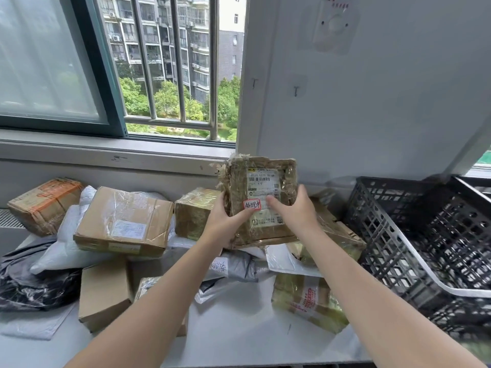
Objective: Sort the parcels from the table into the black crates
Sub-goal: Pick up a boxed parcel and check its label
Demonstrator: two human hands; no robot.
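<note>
Head — left hand [225, 221], right hand [293, 211], one parcel [263, 181].

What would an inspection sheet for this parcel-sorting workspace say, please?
Surface: white table, mostly covered by piled parcels.
Job's things: taped brown parcel held upright above the pile; cardboard box, orange-taped box and grey mailer bags on the table; black crate at the right.
Clutter: white strip lying across the crate.
Grippers: left hand and right hand both grip the held parcel's lower part.
Cables: nothing seen.
Surroundings: open barred window; white wall with hooks.
</note>
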